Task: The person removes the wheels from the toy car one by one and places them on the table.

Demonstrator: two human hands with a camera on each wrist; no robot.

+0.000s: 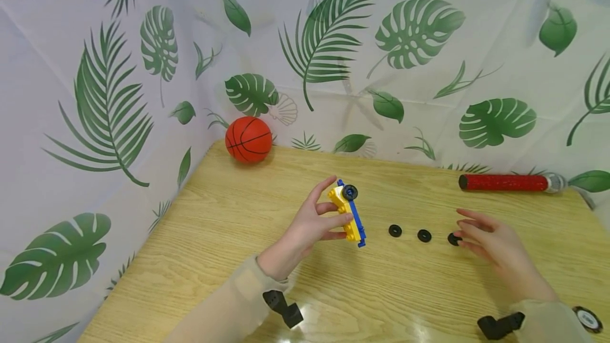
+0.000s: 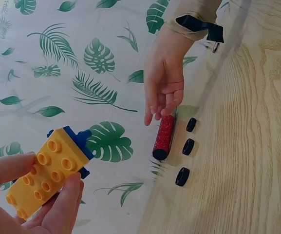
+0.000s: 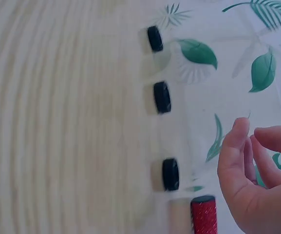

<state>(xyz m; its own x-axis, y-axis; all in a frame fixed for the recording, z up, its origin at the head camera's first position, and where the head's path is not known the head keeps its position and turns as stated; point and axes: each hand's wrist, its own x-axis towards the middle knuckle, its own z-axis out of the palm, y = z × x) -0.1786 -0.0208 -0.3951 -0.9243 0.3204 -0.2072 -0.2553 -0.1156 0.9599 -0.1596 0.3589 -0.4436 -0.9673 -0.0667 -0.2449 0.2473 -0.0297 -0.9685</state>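
My left hand grips a yellow and blue toy block car above the table, fingers and thumb around its sides. One black wheel is fitted near its upper end in the head view. Yellow studs face the left wrist camera on the car body. Three black tyres lie in a row on the table: a left tyre, a middle tyre and a right tyre. Over the right tyre hovers my right hand, fingers loosely bent; nothing shows between the fingertips in the right wrist view.
A red microphone lies along the back right of the wooden table. At the back left sits a small orange-red basketball. Leaf-patterned cloth borders the back and left. Near the lower right edge is a round black-and-white object.
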